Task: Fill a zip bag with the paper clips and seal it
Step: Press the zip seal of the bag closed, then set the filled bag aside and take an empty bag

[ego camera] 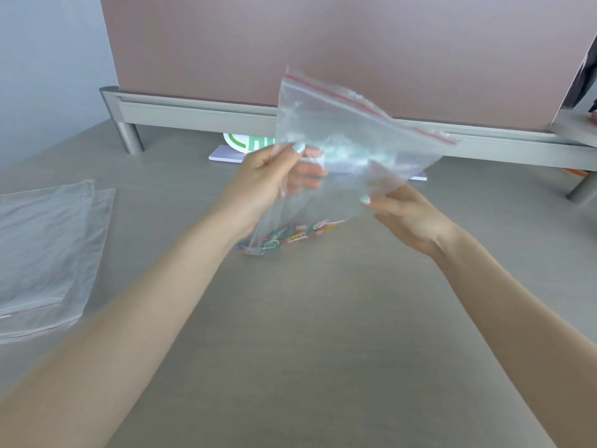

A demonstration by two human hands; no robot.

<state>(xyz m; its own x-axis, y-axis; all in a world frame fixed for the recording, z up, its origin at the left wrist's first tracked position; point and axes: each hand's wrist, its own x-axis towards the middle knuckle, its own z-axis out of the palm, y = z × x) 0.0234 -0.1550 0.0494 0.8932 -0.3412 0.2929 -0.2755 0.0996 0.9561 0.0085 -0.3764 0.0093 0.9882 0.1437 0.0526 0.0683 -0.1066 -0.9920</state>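
Both hands, left hand and right hand, grip the zip bag; its mouth tilts up-right; paper clips lie below, nearer the left.

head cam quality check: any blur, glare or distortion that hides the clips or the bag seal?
Head view: soft, even light, no hard shadows; motion blur smears the zip bag and both hands, left and right; paper clips are only a coloured smudge; the seal state is unreadable; wide-angle bending shows along the rail.
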